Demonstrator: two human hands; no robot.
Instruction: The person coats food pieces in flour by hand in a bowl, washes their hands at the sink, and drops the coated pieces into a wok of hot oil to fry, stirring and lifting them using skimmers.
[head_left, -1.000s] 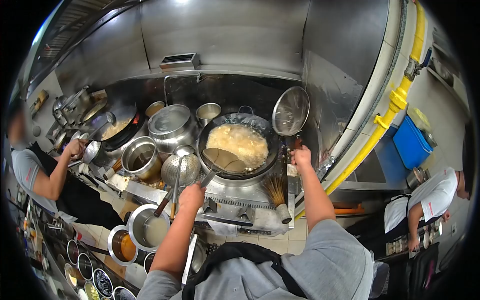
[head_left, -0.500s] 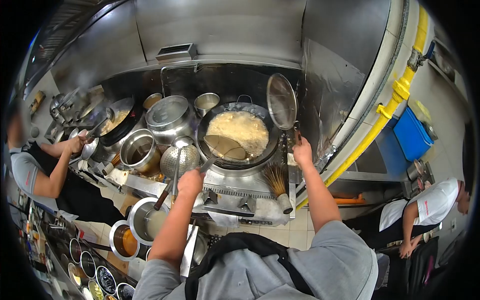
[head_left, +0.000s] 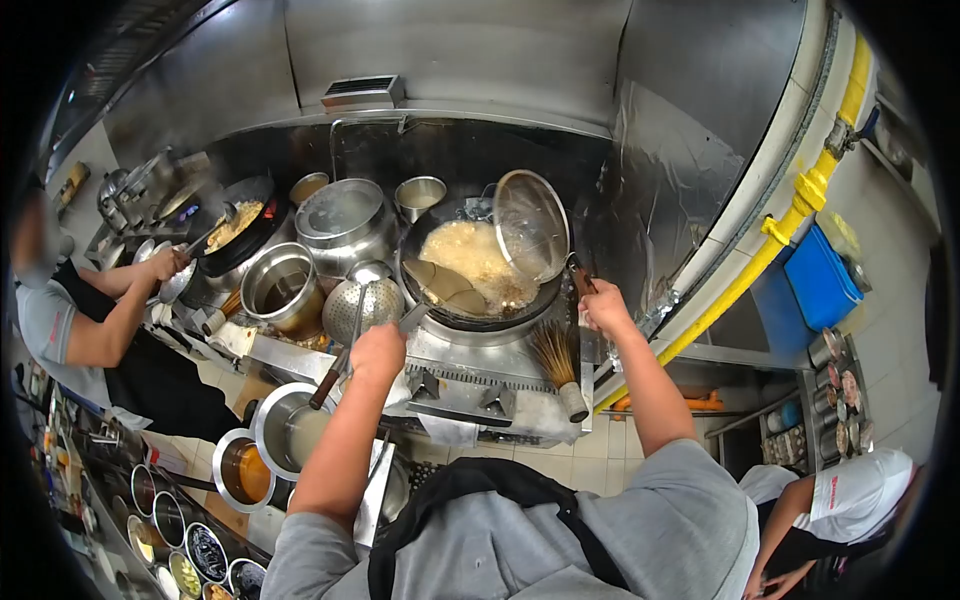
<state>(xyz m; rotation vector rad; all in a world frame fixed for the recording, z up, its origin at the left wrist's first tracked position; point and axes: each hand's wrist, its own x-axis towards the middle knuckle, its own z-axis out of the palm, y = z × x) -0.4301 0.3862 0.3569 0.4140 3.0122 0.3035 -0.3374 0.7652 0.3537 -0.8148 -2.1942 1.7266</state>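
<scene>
Pale golden, bubbling oil (head_left: 462, 243) fills much of the wok (head_left: 552, 292) in front of me. My left hand (head_left: 378, 352) is closed round the metal handle of a brownish round skimmer (head_left: 440, 283), whose head rests in the oil at the near left. My right hand (head_left: 605, 308) grips the handle of a round mesh strainer (head_left: 531, 226). The strainer is tilted over the wok's right side, its lower edge close to the oil; I cannot tell whether it touches. A perforated ladle (head_left: 350, 310) lies just left of the wok, near my left hand.
Left of the wok stand a lidded pot (head_left: 342, 235), an open pot (head_left: 283, 290) and a small metal bowl (head_left: 419, 194). A bamboo brush (head_left: 558, 370) lies at front right. One co-worker (head_left: 110, 330) stirs another wok (head_left: 240, 225); another person (head_left: 850, 500) bends at lower right.
My right hand has lowered the mesh strainer leftward over the wok. The skimmer's head has shifted slightly in the oil. The person at right has bent lower.
</scene>
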